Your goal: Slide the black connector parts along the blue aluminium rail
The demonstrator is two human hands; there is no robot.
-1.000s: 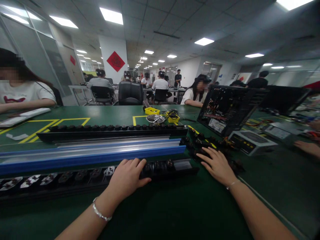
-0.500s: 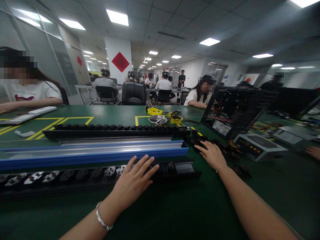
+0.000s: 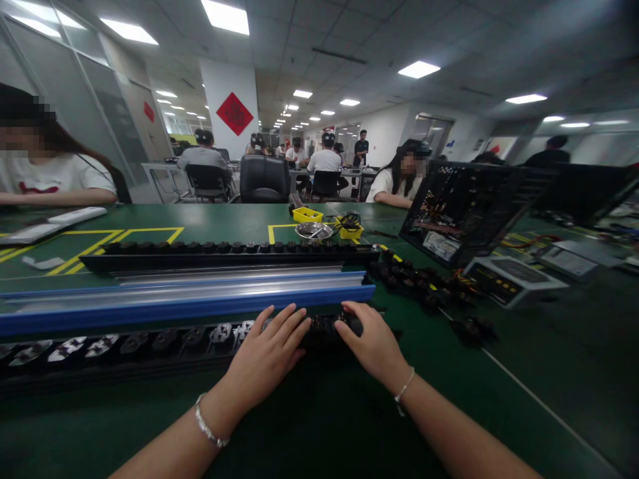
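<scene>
My left hand (image 3: 272,349) lies with spread fingers over the near black strip (image 3: 190,364), which carries a row of black and silver socket pieces. Over the right end of that strip, my right hand (image 3: 372,339) is closed on a black socket piece (image 3: 354,324), held between thumb and fingers. Behind the near strip runs a blue rail (image 3: 299,301) with a silver channel. Farther back stands another black strip (image 3: 224,261) with a row of black pieces. A heap of loose black pieces (image 3: 424,283) lies to the right.
An open computer case (image 3: 464,213) and a power supply unit (image 3: 516,281) stand at the right. Beyond the strips are a metal dish (image 3: 313,231) and yellow trays (image 3: 307,215). People sit across the green table (image 3: 224,216) and at its left.
My right hand has moved left from the heap of loose pieces to the near strip's right end, now with a black piece in it. My left hand has barely moved.
</scene>
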